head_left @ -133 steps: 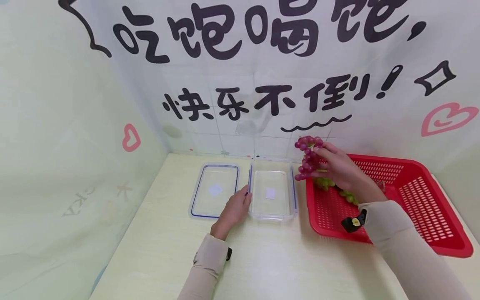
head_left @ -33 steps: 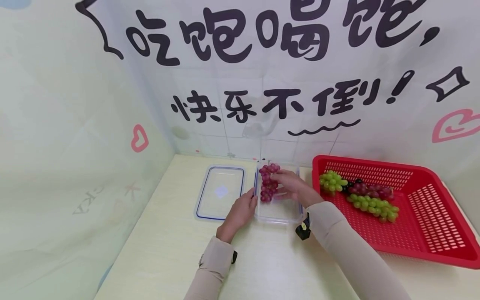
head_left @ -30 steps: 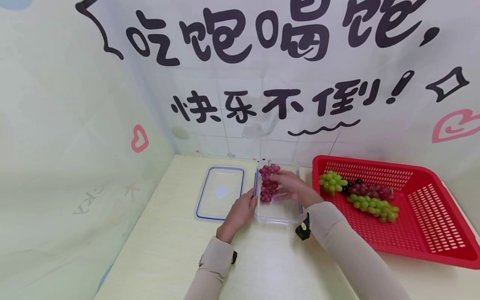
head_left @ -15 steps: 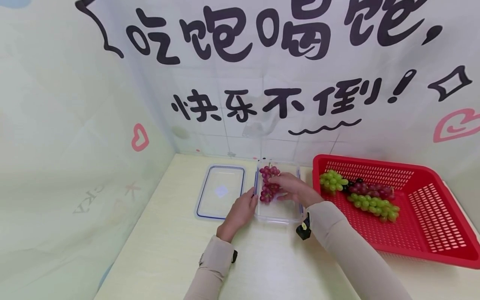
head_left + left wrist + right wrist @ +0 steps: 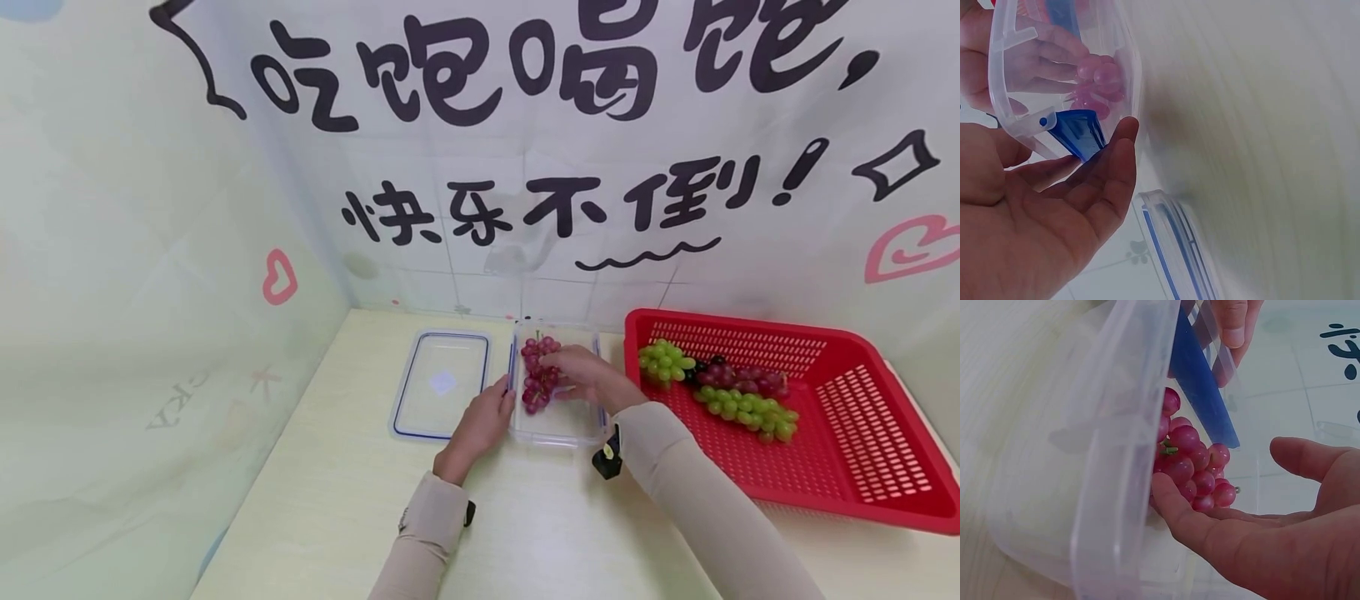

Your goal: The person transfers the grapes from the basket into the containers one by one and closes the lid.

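A clear plastic food container [image 5: 567, 427] with blue latch flaps stands at the back of the table. My left hand [image 5: 480, 421] grips its left side; in the left wrist view its fingers lie along the wall beside the blue latch [image 5: 1079, 132]. Inside the container is a bunch of red grapes [image 5: 537, 393], close to the left wall. My right hand [image 5: 592, 371] reaches in over the container. In the right wrist view the fingers [image 5: 1191, 515] lie fairly straight against the grapes, and the thumb stands well apart from them.
To the left lies the container's clear lid [image 5: 450, 367] with a blue seal. A red perforated basket [image 5: 832, 502] stands right, holding green grapes [image 5: 750, 414], another green bunch [image 5: 663, 362], red grapes [image 5: 750, 380] and some black ones. A printed cloth hangs behind the table.
The right hand has carried the red grapes left from over the basket into the container. In the last second the bunch has settled slightly toward the front; the left hand stays at the container.
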`<action>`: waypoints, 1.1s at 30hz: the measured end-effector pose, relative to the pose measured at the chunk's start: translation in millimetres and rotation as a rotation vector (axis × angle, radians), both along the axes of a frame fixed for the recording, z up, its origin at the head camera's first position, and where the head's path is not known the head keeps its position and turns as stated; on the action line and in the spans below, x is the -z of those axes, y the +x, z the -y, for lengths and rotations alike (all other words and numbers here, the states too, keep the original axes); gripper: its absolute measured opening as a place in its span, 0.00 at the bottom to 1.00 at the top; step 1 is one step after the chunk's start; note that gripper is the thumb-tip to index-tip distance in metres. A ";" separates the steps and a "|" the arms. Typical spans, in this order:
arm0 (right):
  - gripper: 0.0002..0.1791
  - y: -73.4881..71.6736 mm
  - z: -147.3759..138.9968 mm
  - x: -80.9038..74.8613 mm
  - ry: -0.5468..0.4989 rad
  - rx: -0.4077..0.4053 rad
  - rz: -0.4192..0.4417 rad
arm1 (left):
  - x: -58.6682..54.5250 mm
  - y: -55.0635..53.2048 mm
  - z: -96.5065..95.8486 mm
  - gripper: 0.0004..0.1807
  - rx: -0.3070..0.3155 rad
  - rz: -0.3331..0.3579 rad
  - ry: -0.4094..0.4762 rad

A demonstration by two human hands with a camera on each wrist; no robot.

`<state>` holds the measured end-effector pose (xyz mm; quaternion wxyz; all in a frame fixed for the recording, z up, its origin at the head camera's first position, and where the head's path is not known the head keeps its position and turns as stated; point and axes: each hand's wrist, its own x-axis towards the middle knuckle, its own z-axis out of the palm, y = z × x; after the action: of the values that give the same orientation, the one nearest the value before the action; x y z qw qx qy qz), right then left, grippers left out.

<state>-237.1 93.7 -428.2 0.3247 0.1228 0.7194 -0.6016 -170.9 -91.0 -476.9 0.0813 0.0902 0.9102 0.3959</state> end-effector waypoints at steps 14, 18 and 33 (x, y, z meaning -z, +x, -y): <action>0.32 2.0 -4.6 -2.9 -0.038 0.037 -0.019 | 0.2 0.8 -0.1 0.27 0.008 -0.004 0.004; 0.32 1.5 -8.8 -8.5 -0.036 0.025 -0.037 | 0.1 0.2 0.4 0.27 0.011 -0.005 0.008; 0.27 3.4 -34.7 -34.6 -0.115 -0.096 -0.251 | 0.5 -0.8 -0.9 0.28 0.001 0.001 0.010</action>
<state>-233.7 128.4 -393.6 0.2670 -0.0066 0.7237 -0.6363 -171.7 -90.0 -477.4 0.0815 0.0906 0.9081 0.4006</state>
